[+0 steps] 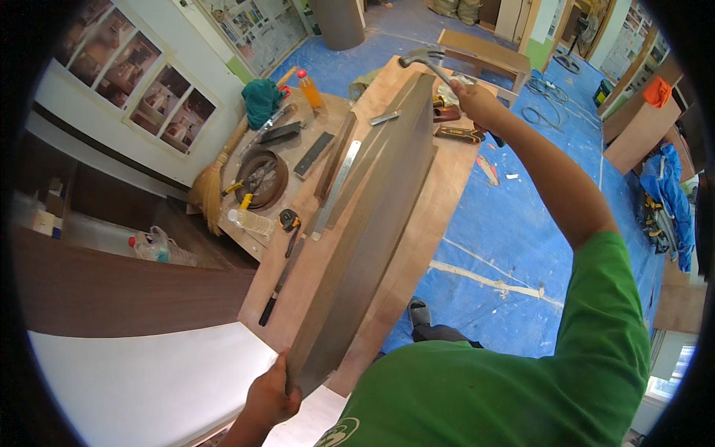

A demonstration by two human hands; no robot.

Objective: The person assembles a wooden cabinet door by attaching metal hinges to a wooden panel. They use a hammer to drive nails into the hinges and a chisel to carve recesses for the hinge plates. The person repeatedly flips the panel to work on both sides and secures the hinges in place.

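Grips a claw hammer [422, 56] by the handle in the right hand [471, 104], with the head near the far end of a long brown board [365, 231] – cannot tell whether touching. Grasps the near corner of that board with the left hand [272, 395]. Has the board laid lengthwise on the table [428, 216], with a steel ruler [337, 190], a tape measure [289, 219] and a black-handled, long-bladed tool [283, 279] along its left side. Has further left a clear plastic bottle [252, 222], a brown coiled strip [282, 179] ringing some hand tools, an orange-filled bottle [309, 89] and a straw broom [208, 186]. Wears a green T-shirt [484, 387] – stands beside the table on blue floor sheeting [491, 238].
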